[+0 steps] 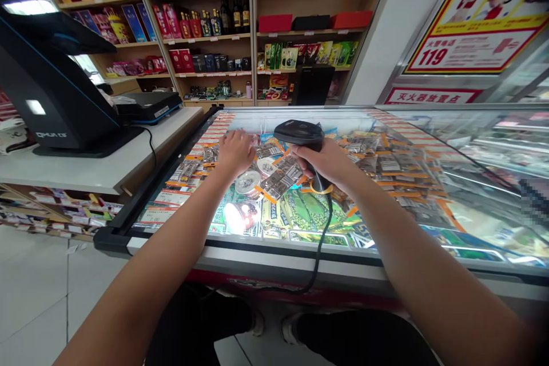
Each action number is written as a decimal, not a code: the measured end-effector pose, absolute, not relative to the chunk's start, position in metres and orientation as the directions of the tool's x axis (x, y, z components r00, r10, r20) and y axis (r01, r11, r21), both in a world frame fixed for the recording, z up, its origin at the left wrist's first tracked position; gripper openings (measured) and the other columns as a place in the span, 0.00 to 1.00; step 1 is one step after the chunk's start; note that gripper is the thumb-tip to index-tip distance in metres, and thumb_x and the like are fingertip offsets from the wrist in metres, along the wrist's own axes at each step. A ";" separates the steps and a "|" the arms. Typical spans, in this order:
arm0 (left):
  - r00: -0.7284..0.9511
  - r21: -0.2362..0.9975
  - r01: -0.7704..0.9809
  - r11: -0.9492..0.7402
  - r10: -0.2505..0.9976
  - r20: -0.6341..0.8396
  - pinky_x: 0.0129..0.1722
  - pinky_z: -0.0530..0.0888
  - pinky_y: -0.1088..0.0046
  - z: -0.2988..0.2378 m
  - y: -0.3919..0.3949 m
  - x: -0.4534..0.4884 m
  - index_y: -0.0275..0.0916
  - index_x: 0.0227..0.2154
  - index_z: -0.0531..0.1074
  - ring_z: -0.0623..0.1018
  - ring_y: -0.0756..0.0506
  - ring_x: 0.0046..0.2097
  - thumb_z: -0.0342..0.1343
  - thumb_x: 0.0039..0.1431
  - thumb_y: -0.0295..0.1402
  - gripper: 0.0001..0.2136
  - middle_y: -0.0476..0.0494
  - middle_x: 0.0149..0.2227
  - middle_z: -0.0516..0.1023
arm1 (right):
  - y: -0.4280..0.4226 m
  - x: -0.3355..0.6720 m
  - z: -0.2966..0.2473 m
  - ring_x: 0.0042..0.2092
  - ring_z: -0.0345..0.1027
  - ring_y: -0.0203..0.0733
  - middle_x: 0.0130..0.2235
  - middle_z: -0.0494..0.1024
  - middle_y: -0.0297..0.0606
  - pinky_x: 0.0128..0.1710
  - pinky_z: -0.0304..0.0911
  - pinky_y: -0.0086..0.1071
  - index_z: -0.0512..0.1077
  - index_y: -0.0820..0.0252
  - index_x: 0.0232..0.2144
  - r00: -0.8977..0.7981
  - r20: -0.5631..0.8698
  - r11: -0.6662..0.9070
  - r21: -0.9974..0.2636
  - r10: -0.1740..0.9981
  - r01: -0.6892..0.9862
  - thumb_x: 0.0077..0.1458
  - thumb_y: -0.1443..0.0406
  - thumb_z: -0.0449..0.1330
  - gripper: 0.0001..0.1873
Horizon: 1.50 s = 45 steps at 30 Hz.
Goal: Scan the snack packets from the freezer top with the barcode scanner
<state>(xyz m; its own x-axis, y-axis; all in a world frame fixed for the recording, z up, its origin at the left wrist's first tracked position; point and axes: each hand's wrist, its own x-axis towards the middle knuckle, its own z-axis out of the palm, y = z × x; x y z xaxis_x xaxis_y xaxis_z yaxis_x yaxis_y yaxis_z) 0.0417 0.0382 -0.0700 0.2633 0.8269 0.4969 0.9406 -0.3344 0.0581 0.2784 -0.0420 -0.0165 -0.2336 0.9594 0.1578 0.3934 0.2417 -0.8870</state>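
Note:
My right hand is closed round the grip of a black barcode scanner, held above the chest freezer. A black cable runs from the scanner's base down over the freezer's front edge. My left hand is over the freezer's left part, back of the hand up; its fingers are bent out of sight, so I cannot tell whether they hold anything. Between the hands are clear packets with orange edges and a round silver-lidded tub. Green printed packs lie nearer to me.
On the left, a counter carries a black checkout terminal and a flat black device. Shelves with boxes and bottles stand behind the freezer. A red and yellow sign hangs at the right.

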 end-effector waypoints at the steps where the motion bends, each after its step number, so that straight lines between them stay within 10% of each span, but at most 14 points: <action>1: 0.324 0.047 0.921 -0.387 0.827 0.460 0.59 0.59 0.47 -0.073 0.040 0.047 0.40 0.56 0.70 0.66 0.29 0.62 0.47 0.66 0.37 0.18 0.30 0.59 0.71 | -0.042 0.278 -0.016 0.20 0.61 0.35 0.20 0.69 0.36 0.23 0.59 0.33 0.66 0.58 0.22 -0.234 0.158 0.242 -0.887 0.959 0.394 0.60 0.58 0.60 0.17; 6: 0.378 0.098 0.900 -0.424 0.872 0.310 0.60 0.58 0.45 -0.085 0.049 0.066 0.37 0.56 0.68 0.67 0.27 0.62 0.48 0.67 0.40 0.19 0.27 0.59 0.71 | -0.043 0.276 -0.016 0.20 0.61 0.35 0.18 0.68 0.36 0.26 0.63 0.33 0.64 0.58 0.18 -0.259 0.127 0.238 -0.855 0.957 0.460 0.61 0.58 0.59 0.21; 10: 0.201 0.391 0.854 -0.345 0.910 0.363 0.60 0.60 0.46 -0.083 0.054 0.062 0.35 0.55 0.67 0.62 0.24 0.65 0.66 0.52 0.36 0.27 0.23 0.60 0.67 | -0.040 0.279 -0.019 0.20 0.61 0.35 0.20 0.69 0.36 0.24 0.62 0.34 0.65 0.58 0.21 -0.276 0.031 0.141 -0.911 0.961 0.387 0.60 0.58 0.60 0.18; 15: 0.095 0.548 0.777 -0.309 0.918 0.384 0.52 0.69 0.55 -0.078 0.062 0.049 0.39 0.44 0.69 0.72 0.32 0.57 0.59 0.58 0.30 0.11 0.31 0.49 0.75 | -0.036 0.284 -0.023 0.22 0.60 0.35 0.24 0.69 0.35 0.22 0.58 0.33 0.69 0.58 0.28 -0.342 -0.073 0.006 -0.974 0.937 0.225 0.58 0.56 0.64 0.14; 22: -0.194 0.936 0.260 -0.236 0.937 0.290 0.37 0.72 0.69 -0.076 0.067 0.036 0.42 0.41 0.67 0.77 0.45 0.39 0.56 0.60 0.35 0.08 0.43 0.42 0.77 | -0.037 0.282 -0.024 0.22 0.58 0.34 0.25 0.69 0.34 0.21 0.57 0.32 0.69 0.57 0.30 -0.368 -0.116 -0.067 -0.987 0.922 0.143 0.58 0.56 0.64 0.13; 35: -0.203 0.860 0.425 -0.282 0.896 0.394 0.41 0.72 0.66 -0.059 0.061 0.027 0.41 0.41 0.68 0.77 0.43 0.40 0.58 0.58 0.35 0.09 0.41 0.41 0.78 | -0.033 0.283 -0.027 0.22 0.57 0.34 0.25 0.66 0.34 0.21 0.58 0.33 0.67 0.57 0.29 -0.343 -0.132 -0.088 -0.986 0.930 0.140 0.57 0.55 0.65 0.15; 40: -0.236 0.467 0.884 0.005 0.868 0.437 0.49 0.69 0.49 -0.036 0.047 -0.024 0.42 0.41 0.73 0.76 0.27 0.48 0.61 0.52 0.42 0.15 0.33 0.40 0.79 | -0.033 0.285 -0.024 0.22 0.56 0.35 0.24 0.64 0.33 0.20 0.55 0.32 0.66 0.57 0.29 -0.272 -0.113 -0.101 -0.993 0.956 0.058 0.57 0.57 0.63 0.12; 45: -0.255 0.224 0.957 0.184 0.903 0.346 0.52 0.64 0.37 -0.034 0.043 -0.045 0.37 0.43 0.75 0.68 0.19 0.57 0.61 0.52 0.44 0.19 0.21 0.52 0.73 | -0.033 0.285 -0.021 0.22 0.56 0.35 0.24 0.65 0.34 0.21 0.55 0.32 0.67 0.57 0.29 -0.232 -0.129 -0.116 -0.991 0.964 0.070 0.59 0.59 0.62 0.11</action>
<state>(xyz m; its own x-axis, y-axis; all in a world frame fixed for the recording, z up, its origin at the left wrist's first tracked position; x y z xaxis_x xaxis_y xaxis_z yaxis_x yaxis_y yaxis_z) -0.0449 0.0429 -0.0344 -0.2551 0.9029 0.3460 0.9569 0.1844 0.2243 0.2846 -0.0330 -0.0209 -0.2323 0.9641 -0.1288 0.0697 -0.1156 -0.9909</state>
